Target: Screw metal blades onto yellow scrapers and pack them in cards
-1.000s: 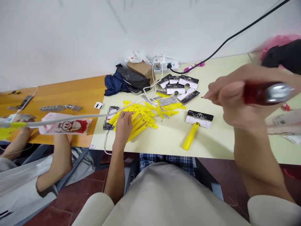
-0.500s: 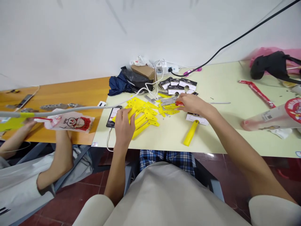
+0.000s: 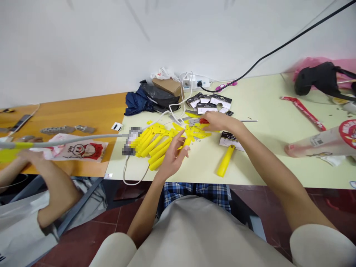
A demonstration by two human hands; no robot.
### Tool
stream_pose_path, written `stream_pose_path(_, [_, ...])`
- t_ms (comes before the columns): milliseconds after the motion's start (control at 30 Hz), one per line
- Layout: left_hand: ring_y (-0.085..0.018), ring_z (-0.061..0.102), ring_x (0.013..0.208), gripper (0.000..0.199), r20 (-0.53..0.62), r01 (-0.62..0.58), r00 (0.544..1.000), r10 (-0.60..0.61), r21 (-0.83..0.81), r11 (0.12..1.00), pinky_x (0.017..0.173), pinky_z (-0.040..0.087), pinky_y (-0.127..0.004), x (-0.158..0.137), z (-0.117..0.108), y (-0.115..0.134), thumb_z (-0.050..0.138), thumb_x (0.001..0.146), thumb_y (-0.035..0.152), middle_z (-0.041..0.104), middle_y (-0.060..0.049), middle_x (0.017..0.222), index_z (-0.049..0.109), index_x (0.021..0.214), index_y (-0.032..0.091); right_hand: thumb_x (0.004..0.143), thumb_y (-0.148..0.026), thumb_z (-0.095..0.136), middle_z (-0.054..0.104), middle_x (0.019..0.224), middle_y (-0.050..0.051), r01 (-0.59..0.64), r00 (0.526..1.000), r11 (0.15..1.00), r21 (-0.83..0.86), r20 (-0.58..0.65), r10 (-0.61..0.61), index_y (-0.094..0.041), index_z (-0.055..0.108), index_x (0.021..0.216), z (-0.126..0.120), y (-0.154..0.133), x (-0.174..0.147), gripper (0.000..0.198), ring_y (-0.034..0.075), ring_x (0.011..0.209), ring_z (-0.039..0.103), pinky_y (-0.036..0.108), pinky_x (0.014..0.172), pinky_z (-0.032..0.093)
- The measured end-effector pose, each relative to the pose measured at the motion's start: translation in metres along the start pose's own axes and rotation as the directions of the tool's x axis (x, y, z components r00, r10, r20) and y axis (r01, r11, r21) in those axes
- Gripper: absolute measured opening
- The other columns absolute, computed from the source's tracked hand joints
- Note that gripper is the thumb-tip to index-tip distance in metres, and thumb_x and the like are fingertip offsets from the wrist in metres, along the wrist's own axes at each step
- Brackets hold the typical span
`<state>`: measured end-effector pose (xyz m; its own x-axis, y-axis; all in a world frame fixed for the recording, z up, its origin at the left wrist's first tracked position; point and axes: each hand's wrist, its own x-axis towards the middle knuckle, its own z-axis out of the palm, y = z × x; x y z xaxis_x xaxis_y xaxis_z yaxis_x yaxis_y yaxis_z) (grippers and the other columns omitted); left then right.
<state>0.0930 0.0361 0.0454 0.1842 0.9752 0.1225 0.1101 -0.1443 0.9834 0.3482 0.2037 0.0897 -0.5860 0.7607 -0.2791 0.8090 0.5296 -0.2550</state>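
Note:
My left hand (image 3: 174,157) is closed round a yellow plastic handle (image 3: 188,140), whose far end shows beyond my fingers. To its left, several similar yellow handles (image 3: 155,142) lie side by side in a heap. My right hand (image 3: 218,121) grips a screwdriver; its red handle (image 3: 204,121) shows at the fingertips, and its thin metal shaft (image 3: 249,121) points right from behind the hand. Under and beside that hand lie yellow pieces (image 3: 201,134) and flat grey metal blades (image 3: 194,121). Nearer me, a single yellow handle (image 3: 226,160) lies against a black-and-white card (image 3: 230,140).
Black-and-white cards (image 3: 207,106) lie behind the pieces, near a power strip (image 3: 201,81) and white cables. A dark blue umbrella (image 3: 136,102) is at back left. A drink cup (image 3: 319,144) lies right. A co-worker's arm (image 3: 57,181) is at far left.
My left hand has moved right from the handle heap and now holds a yellow handle near the middle. My right hand has shifted slightly left with the screwdriver.

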Motion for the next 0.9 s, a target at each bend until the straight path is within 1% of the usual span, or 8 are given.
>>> stream_pose_path(100, [-0.019,0.073,0.097,0.049,0.14,0.197,0.978,-0.154,-0.384,0.902,0.071,0.065,-0.031,0.022,0.018,-0.003,0.076,0.106,0.053,0.066,-0.007,0.122,0.057,0.145,0.03,0.097,-0.033,0.074,0.072,0.097,0.011,-0.004,1.0,1.0,0.021,-0.023,0.004,-0.019,0.065,0.099,-0.014,0.004,-0.004,0.017,0.022,0.078,0.056,0.036,0.07,0.033])
stream_pose_path(167, [-0.019,0.073,0.093,0.038,0.195,0.311,0.95,-0.244,-0.503,0.807,0.067,0.064,-0.029,0.039,0.029,-0.001,0.079,0.105,0.054,0.067,-0.004,0.108,0.058,0.122,0.027,0.098,-0.034,0.073,0.068,0.088,0.007,-0.009,0.999,0.999,0.04,-0.046,0.011,-0.022,0.061,0.093,-0.026,0.009,-0.008,0.018,0.021,0.073,0.052,0.037,0.069,0.033])
stream_pose_path(233, [-0.018,0.073,0.088,0.043,0.219,0.377,0.926,-0.307,-0.569,0.731,0.06,0.061,-0.025,0.056,0.037,0.002,0.084,0.101,0.055,0.067,-0.002,0.1,0.052,0.104,0.025,0.1,-0.034,0.069,0.065,0.083,0.005,-0.013,0.997,0.998,0.059,-0.076,0.017,-0.023,0.057,0.088,-0.037,0.015,-0.011,0.02,0.02,0.072,0.051,0.037,0.07,0.033])
stream_pose_path(400, [-0.023,0.08,0.1,0.048,0.202,0.427,0.898,-0.39,-0.614,0.664,0.048,0.053,-0.02,0.089,0.046,-0.004,0.094,0.09,0.05,0.078,-0.008,0.117,0.058,0.109,0.024,0.099,-0.034,0.071,0.062,0.079,0.003,-0.032,0.988,0.995,0.099,-0.148,0.047,-0.024,0.052,0.085,-0.063,0.024,-0.019,0.026,0.02,0.072,0.05,0.037,0.07,0.033])
stream_pose_path(600, [-0.035,0.08,0.128,0.048,0.193,0.441,0.886,-0.421,-0.631,0.638,0.048,0.056,-0.022,0.099,0.048,-0.021,0.094,0.089,0.048,0.078,-0.015,0.141,0.065,0.118,0.023,0.097,-0.034,0.076,0.058,0.076,0.001,-0.018,0.988,0.989,0.147,-0.15,0.04,-0.024,0.054,0.085,-0.074,0.028,-0.022,0.027,0.018,0.068,0.046,0.037,0.068,0.032])
stream_pose_path(667, [-0.037,0.078,0.134,0.043,0.166,0.429,0.887,-0.431,-0.644,0.634,0.049,0.057,-0.022,0.098,0.048,-0.023,0.094,0.09,0.046,0.076,-0.013,0.144,0.066,0.114,0.022,0.096,-0.035,0.078,0.065,0.084,0.002,-0.014,0.987,0.986,0.166,-0.153,0.04,-0.023,0.063,0.101,-0.072,0.029,-0.022,0.02,0.02,0.071,0.052,0.036,0.069,0.034])
stream_pose_path(800, [-0.037,0.072,0.144,0.033,0.156,0.395,0.905,-0.395,-0.652,0.647,0.053,0.061,-0.021,0.096,0.045,-0.024,0.09,0.096,0.042,0.072,-0.011,0.153,0.068,0.109,0.022,0.097,-0.031,0.079,0.07,0.094,0.001,0.065,0.972,0.965,0.254,-0.233,-0.004,-0.025,0.06,0.142,-0.069,0.024,-0.022,0.049,0.02,0.075,0.056,0.033,0.071,0.036])
stream_pose_path(900, [-0.038,0.068,0.15,0.032,0.158,0.382,0.912,-0.379,-0.664,0.643,0.057,0.063,-0.021,0.095,0.043,-0.026,0.09,0.096,0.043,0.073,-0.01,0.152,0.068,0.103,0.022,0.097,-0.033,0.08,0.065,0.087,0.0,0.121,0.96,0.956,0.267,-0.276,-0.045,-0.023,0.067,0.115,-0.067,0.015,-0.019,0.025,0.017,0.073,0.051,0.033,0.073,0.035])
